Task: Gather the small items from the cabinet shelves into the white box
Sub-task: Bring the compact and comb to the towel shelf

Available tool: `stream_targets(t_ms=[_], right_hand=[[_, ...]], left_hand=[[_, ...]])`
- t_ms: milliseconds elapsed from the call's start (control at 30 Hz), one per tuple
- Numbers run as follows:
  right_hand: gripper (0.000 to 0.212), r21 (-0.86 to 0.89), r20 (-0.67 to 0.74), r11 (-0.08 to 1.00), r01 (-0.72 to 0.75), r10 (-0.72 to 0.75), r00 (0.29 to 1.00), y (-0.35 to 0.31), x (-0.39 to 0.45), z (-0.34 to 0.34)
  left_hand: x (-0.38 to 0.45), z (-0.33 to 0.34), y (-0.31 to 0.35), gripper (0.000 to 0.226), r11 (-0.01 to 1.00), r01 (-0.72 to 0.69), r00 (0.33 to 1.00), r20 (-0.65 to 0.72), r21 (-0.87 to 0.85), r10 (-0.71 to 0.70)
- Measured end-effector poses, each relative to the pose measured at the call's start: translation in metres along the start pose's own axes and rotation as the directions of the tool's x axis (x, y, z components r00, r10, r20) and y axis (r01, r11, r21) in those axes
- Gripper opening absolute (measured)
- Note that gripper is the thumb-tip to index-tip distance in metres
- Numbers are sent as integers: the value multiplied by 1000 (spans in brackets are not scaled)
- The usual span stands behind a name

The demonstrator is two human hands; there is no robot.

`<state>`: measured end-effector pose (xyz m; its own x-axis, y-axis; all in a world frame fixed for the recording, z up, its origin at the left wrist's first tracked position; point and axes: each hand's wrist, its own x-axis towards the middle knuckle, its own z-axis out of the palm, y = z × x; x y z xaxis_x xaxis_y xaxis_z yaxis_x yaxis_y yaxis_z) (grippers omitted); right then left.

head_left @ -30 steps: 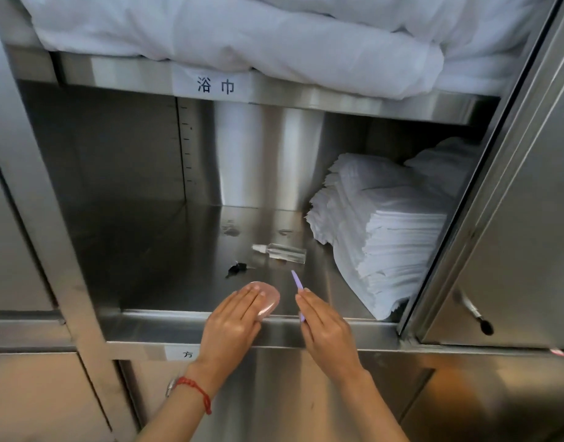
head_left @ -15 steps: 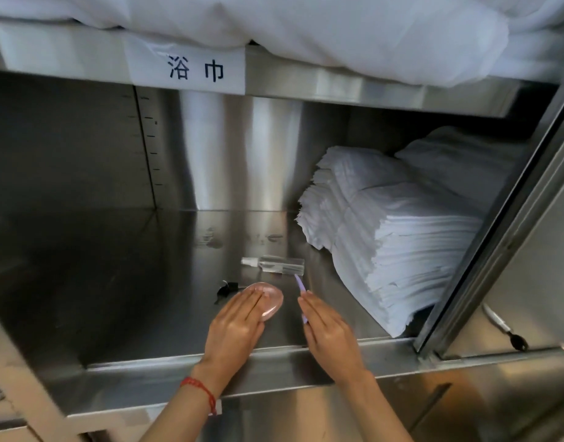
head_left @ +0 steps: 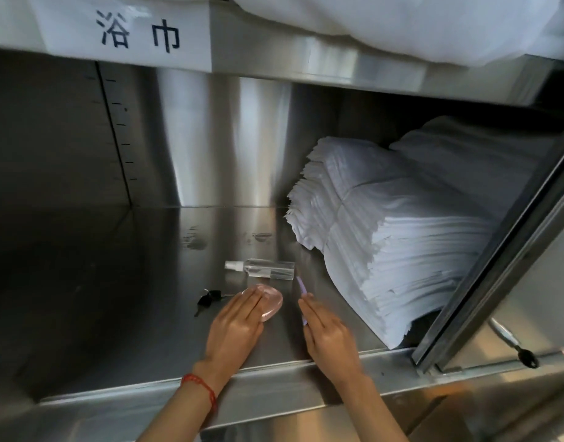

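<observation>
**Reaching into the steel shelf, nothing boxed yet**

We are looking into a stainless cabinet shelf [head_left: 121, 282], its floor bare metal on the left. Above it, white bedding [head_left: 386, 23] bulges over the upper shelf edge, beside a paper label [head_left: 127, 30] with two printed characters. On the right of our shelf sits a tall stack of folded white cloths [head_left: 402, 250], and a sliding door [head_left: 497, 266] cuts across the far right, with a key [head_left: 526, 358] hanging in its lock.

The small items lie together near the front, just left of the stack. Furthest back is a clear spray bottle [head_left: 268, 268], lying on its side. In front of it are a pink oval pad [head_left: 269, 299], a slim lilac stick [head_left: 301, 291], and, to the left, a small bunch of black keys [head_left: 207, 299].

Our left hand [head_left: 234, 333] lies flat, fingers straight, with the fingertips resting on the pink pad; it is pressing or covering it, not gripping. Our right hand [head_left: 330, 338] reaches along the lilac stick with fingers extended. The stick runs under its fingertips, but we cannot tell whether it is pinched or only touched.

The white box is not in view, so we cannot see whether anything is in it. We judge the gathering on this shelf to be at its start: all four small items are on the metal, none lifted. Left to do are picking up the pad and stick, then the bottle and keys, and carrying them to the box.
</observation>
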<state>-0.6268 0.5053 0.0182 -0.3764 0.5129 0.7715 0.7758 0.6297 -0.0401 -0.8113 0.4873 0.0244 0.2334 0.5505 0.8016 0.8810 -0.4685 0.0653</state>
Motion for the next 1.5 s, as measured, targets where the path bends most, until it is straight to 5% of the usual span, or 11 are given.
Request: stream_targets(t_ms=[367, 533, 900, 1500], right_hand=[[45, 57, 74, 997, -46, 41, 996, 26, 5, 12], [28, 27, 81, 999, -27, 25, 996, 34, 6, 23], [44, -15, 185, 1000, 4, -1, 983, 37, 10, 37], [38, -6, 283, 998, -58, 57, 957, 36, 10, 39]], left_hand=[[11, 28, -2, 34, 999, 3, 998, 62, 47, -6], [17, 31, -3, 61, 999, 39, 989, 144, 36, -43], [21, 39, -10, 61, 997, 81, 977, 197, -6, -78], [21, 43, -11, 58, 995, 92, 966, 244, -27, -83]])
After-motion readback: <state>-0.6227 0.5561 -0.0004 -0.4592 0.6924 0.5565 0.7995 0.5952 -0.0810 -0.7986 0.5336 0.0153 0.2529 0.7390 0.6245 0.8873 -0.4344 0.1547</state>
